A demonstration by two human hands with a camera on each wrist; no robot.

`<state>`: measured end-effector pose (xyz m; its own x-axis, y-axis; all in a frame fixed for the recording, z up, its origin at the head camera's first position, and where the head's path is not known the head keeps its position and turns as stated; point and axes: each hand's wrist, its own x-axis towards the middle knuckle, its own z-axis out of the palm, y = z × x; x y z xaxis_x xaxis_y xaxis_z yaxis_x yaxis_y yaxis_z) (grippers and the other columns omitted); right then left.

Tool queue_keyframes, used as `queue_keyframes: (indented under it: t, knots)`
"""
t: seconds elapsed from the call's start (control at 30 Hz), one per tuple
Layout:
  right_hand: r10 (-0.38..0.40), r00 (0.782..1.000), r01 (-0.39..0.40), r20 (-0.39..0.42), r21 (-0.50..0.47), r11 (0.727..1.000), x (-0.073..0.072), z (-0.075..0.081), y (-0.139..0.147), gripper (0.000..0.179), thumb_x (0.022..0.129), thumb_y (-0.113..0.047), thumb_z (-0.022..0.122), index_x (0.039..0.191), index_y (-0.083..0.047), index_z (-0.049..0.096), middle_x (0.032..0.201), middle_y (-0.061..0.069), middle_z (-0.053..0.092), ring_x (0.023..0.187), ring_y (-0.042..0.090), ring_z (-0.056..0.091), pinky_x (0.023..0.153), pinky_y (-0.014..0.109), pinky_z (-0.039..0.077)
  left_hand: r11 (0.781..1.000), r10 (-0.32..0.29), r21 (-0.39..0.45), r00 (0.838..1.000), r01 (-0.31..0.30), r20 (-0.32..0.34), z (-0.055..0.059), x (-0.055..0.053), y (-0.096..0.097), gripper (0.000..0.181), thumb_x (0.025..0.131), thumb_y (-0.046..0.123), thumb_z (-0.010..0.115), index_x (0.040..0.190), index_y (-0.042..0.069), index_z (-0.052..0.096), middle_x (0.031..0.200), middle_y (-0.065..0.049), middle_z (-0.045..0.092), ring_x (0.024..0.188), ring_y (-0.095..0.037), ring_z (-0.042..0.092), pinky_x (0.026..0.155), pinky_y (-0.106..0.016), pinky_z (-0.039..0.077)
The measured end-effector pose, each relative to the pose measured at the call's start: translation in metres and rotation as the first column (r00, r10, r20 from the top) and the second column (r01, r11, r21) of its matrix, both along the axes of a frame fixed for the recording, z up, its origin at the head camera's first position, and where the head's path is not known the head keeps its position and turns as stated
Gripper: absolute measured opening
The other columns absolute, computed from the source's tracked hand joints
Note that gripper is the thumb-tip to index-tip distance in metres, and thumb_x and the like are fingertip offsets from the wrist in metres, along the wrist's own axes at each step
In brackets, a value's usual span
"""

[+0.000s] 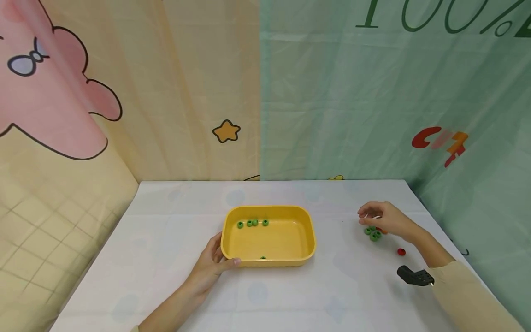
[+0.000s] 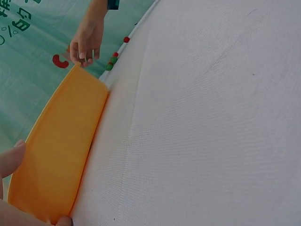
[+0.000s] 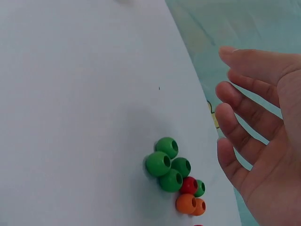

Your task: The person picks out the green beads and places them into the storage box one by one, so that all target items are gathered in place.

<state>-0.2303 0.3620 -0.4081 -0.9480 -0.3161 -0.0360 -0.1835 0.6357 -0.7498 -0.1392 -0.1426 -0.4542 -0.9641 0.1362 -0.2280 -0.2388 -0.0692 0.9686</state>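
Observation:
A yellow tray [image 1: 286, 237] stands on the table, held at its near left corner by my left hand [image 1: 209, 267]. The thumb lies along the front wall, and the other fingers are at the left side. Several green beads [image 1: 255, 222] lie in the tray, mostly towards the back left. Over at the right, my right hand [image 1: 387, 219] hovers above a small heap of beads, fingers loosely bent and holding nothing. In the right wrist view that heap shows green beads [image 3: 158, 164], a red bead [image 3: 188, 185] and orange beads [image 3: 186, 203], all with holes.
A separate red bead [image 1: 401, 251] lies nearer me than the heap. A black strap-like piece [image 1: 415, 276] sticks out by the right sleeve [image 1: 469, 295]. Printed curtains [image 1: 332, 106] hang behind and beside the white-covered table [image 1: 290, 299].

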Motion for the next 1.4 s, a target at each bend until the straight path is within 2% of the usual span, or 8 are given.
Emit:
queue_keyframes:
  t: [0.17,0.37,0.47,0.73,1.0,1.4]
  knots:
    - [-0.029,1.000,0.029,0.013,-0.021,0.999,0.010,-0.009,0.016,0.030,0.098,-0.018,0.074,0.117,0.004,0.067,0.099,0.009,0.069,0.085,0.023,0.062,0.064,0.035,0.057,1.000,0.000,0.002,1.000,0.000,-0.005,0.000,0.001,0.000,0.096,0.086,0.003,0.083,0.161,0.008,0.024,0.167,-0.017,0.026,0.152,-0.037,0.025,0.119,-0.049,0.031]
    - [-0.044,0.998,0.044,-0.035,0.001,0.999,0.021,-0.017,0.030,0.026,0.098,-0.019,0.074,0.116,0.001,0.069,0.105,0.006,0.070,0.091,0.014,0.063,0.074,0.030,0.057,1.000,0.000,0.004,1.000,0.000,-0.005,0.001,0.001,-0.001,0.096,0.086,0.003,0.083,0.161,0.008,0.024,0.167,-0.017,0.025,0.153,-0.037,0.024,0.119,-0.049,0.031]
    - [-0.056,0.998,0.056,-0.027,0.000,0.998,0.026,-0.020,0.037,0.027,0.098,-0.019,0.074,0.117,-0.001,0.070,0.107,0.006,0.070,0.092,0.012,0.064,0.075,0.029,0.057,1.000,0.002,0.008,1.000,-0.002,-0.006,0.000,0.001,-0.001,0.095,0.086,0.003,0.083,0.161,0.008,0.025,0.166,-0.017,0.027,0.152,-0.036,0.025,0.119,-0.049,0.032]
    - [-0.104,0.994,0.105,-0.018,0.048,0.993,0.038,-0.031,0.049,0.028,0.098,-0.021,0.074,0.117,-0.001,0.069,0.105,0.006,0.068,0.088,0.012,0.060,0.068,0.030,0.055,1.000,0.001,0.006,1.000,-0.001,-0.008,0.000,0.001,0.001,0.094,0.085,0.004,0.084,0.160,0.008,0.026,0.164,-0.018,0.032,0.152,-0.036,0.026,0.119,-0.049,0.032]
    - [-0.126,0.992,0.125,0.015,0.033,0.992,0.042,-0.044,0.054,0.032,0.096,-0.018,0.076,0.119,0.003,0.068,0.104,0.008,0.068,0.088,0.009,0.062,0.068,0.028,0.057,1.000,0.005,0.005,1.000,-0.005,-0.005,0.000,0.002,0.000,0.094,0.085,0.005,0.084,0.160,0.008,0.026,0.164,-0.017,0.031,0.152,-0.036,0.025,0.119,-0.049,0.032]
    - [-0.132,0.990,0.136,-0.044,0.086,0.987,0.038,-0.053,0.052,0.033,0.094,-0.016,0.078,0.119,0.004,0.068,0.097,0.004,0.067,0.084,0.009,0.060,0.069,0.024,0.054,1.000,0.004,-0.009,1.000,-0.004,0.004,0.001,0.001,0.000,0.095,0.085,0.006,0.085,0.160,0.010,0.027,0.165,-0.015,0.030,0.153,-0.035,0.025,0.119,-0.049,0.033]
